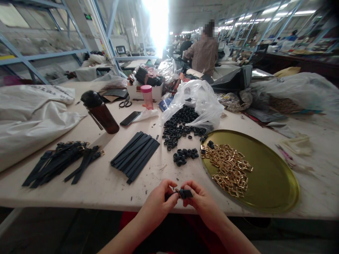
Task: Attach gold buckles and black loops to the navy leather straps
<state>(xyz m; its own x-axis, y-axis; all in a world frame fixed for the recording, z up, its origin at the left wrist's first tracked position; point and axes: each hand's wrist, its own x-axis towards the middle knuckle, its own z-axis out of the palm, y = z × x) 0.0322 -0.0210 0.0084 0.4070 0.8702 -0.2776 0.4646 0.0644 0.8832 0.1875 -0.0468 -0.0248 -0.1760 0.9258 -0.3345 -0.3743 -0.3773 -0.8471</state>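
Close to the table's front edge, both my hands are closed on one dark strap (187, 193) with a gold buckle (178, 192) on it. My left hand (162, 197) pinches the strap on the buckle's left side. The short strap end to the right is gripped by my right hand (199, 197). Beyond them lie a small heap of black strap loops (184, 156) and a stack of flat dark straps (136, 153). Loose gold buckles (230, 167) are piled on a round gold tray (272, 176) to the right. Straps with buckles (62, 160) form a bunch at the left.
More black loops (182, 120) spill from a clear plastic bag (203, 100). A brown bottle (102, 113), a phone (130, 118), a pink-lidded jar (147, 97) and black scissors (125, 103) stand or lie farther back. White cloth (31, 120) covers the left side. A person (204, 51) stands beyond the table.
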